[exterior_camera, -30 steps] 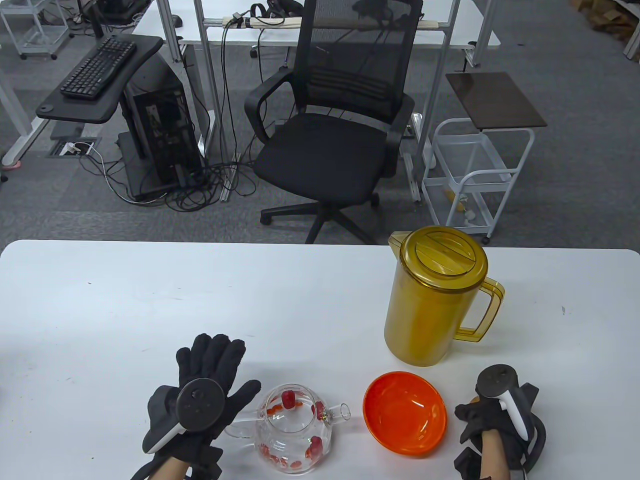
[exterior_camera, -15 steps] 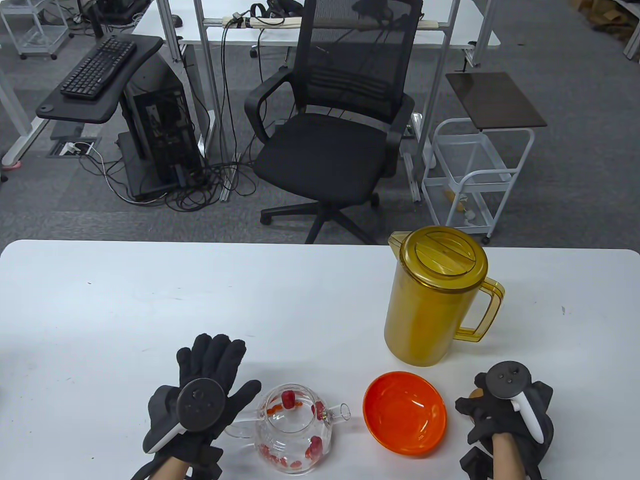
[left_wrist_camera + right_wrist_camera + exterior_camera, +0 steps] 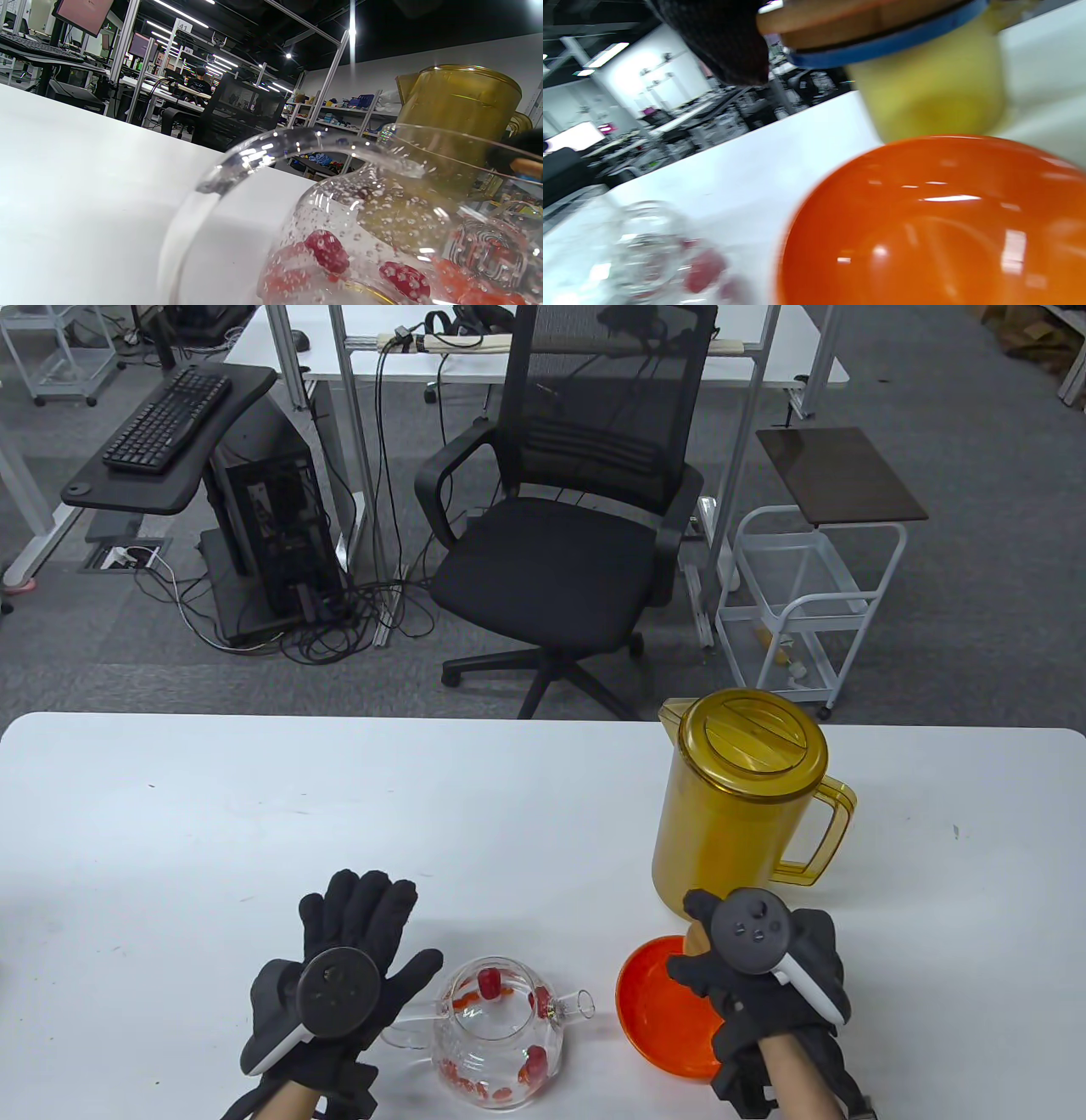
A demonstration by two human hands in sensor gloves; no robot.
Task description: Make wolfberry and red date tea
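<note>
The right gloved hand point(image 3: 768, 976) covers the far right part of the shallow orange plastic bowl point(image 3: 657, 1014). A round wooden lid with a blue rim point(image 3: 882, 21) is cut off by the right wrist view's top edge, and that view is blurred. The clear glass teapot point(image 3: 360, 228) runs off the left wrist view's bottom and right edges.

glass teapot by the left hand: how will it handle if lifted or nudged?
The teapot is thin clear glass, so probably fragile and slick against gloves. Its round belly holds water and red dates, so likely heavier than it looks, and may slosh. The thin handle looks like the safest grip.
</note>
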